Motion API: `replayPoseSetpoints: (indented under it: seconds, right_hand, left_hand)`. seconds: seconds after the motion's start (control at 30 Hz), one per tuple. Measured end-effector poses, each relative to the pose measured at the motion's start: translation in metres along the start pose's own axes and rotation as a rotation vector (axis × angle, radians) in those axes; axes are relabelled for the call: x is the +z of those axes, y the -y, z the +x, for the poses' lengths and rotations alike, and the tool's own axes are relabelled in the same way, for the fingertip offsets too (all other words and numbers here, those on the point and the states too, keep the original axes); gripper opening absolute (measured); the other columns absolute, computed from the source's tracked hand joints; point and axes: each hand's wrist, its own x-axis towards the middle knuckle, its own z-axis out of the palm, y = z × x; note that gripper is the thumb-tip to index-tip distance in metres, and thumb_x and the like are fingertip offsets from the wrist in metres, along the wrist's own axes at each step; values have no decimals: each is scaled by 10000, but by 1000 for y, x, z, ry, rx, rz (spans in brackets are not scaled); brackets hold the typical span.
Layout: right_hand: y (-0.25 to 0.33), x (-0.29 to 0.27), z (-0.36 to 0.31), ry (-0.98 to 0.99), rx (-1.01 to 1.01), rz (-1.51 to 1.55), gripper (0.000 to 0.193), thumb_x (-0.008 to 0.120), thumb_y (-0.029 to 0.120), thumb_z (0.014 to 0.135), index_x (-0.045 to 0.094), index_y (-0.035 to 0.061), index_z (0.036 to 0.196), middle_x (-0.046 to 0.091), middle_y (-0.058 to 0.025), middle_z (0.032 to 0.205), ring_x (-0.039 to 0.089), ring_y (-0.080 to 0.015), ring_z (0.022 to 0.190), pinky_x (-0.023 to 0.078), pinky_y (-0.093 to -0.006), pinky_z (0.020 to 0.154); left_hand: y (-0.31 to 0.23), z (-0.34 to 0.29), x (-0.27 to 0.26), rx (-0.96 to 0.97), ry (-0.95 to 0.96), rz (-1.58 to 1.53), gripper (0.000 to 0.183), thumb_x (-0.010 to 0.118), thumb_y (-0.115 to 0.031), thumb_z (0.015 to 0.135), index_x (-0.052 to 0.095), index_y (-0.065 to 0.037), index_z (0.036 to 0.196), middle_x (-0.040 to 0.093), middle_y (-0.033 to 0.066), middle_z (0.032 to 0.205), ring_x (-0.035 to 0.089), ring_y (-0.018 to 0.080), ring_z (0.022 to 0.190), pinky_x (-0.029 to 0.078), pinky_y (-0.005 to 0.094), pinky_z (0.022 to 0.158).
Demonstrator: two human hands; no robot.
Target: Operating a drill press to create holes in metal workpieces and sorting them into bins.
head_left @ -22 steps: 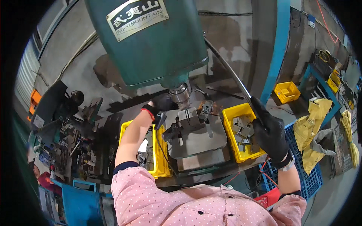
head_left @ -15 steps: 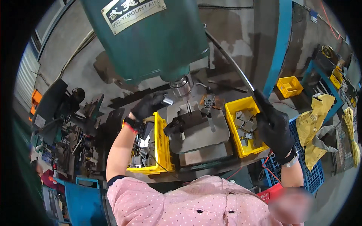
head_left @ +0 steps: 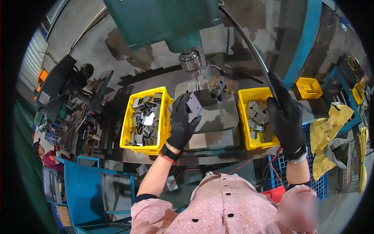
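My left hand [head_left: 180,124], in a black glove, pinches a flat grey metal bracket [head_left: 194,105] with small holes in it. It holds the bracket tilted in front of the dark fixture block [head_left: 206,98] on the drill press table [head_left: 218,124], partly covering both. My right hand [head_left: 287,123], also gloved, is wrapped round the long metal lever [head_left: 249,43] of the green drill press [head_left: 163,21]. Above the fixture hangs the drill chuck [head_left: 190,61], with thin bits pointing down. Whether the bracket touches the fixture, I cannot tell.
Left of the press stands a yellow bin [head_left: 166,126] heaped with metal brackets; another yellow bin [head_left: 244,123] at the right holds several more. A blue crate [head_left: 321,183] and yellow sacks [head_left: 329,126] lie beyond my right arm. Another machine [head_left: 58,84] stands far left, and a person [head_left: 50,158] is behind.
My left hand has moved right, from above the left bin to in front of the fixture, with a metal piece in it. My right hand stays on the lever. The view has shifted.
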Motion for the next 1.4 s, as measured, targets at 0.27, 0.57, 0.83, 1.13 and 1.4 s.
replayPoseSetpoints:
  seconds: [0.27, 0.57, 0.83, 1.13, 1.4]
  right_hand:
    - [-3, -4, -1, 82, 19, 73, 507, 494, -29, 811, 465, 65, 1309, 581, -158, 1190, 606, -124, 872, 468, -258, 765]
    - [-3, -4, -2, 113, 70, 37, 505, 506, -1, 816, 459, 72, 1313, 608, -169, 1136, 584, -111, 702, 466, -245, 630]
    - [0, -4, -1, 82, 46, 55, 531, 516, 16, 794, 462, 92, 1317, 643, -165, 969, 479, -77, 583, 422, -246, 551]
    - [-5, 3, 0, -9, -55, 48, 549, 620, 89, 777, 460, 78, 1302, 523, -114, 601, 517, -193, 483, 393, -310, 471]
    - [-14, 3, -1, -13, -92, 54, 557, 619, 90, 777, 453, 82, 1308, 561, -138, 671, 554, -209, 530, 415, -312, 493]
  left_hand:
    - [20, -9, 40, 68, -15, 300, 659, 692, -44, 668, 419, -57, 1268, 443, 163, 1264, 421, 343, 1177, 329, 416, 1016]
    - [31, -7, 56, 226, -94, 538, 610, 695, -101, 691, 452, -70, 1249, 467, 156, 1240, 438, 335, 1153, 339, 426, 999]
    - [28, -3, 59, 216, -97, 511, 473, 587, -124, 777, 463, -54, 1228, 488, 142, 1205, 458, 296, 1142, 342, 423, 1001]
    - [33, -2, 61, 205, -115, 578, 547, 708, -178, 696, 487, -97, 1189, 484, 128, 1200, 468, 327, 1110, 383, 432, 933]
    - [19, 8, 47, -1, -72, 458, 333, 651, -265, 803, 549, -88, 1066, 610, 110, 893, 602, 288, 806, 473, 369, 682]
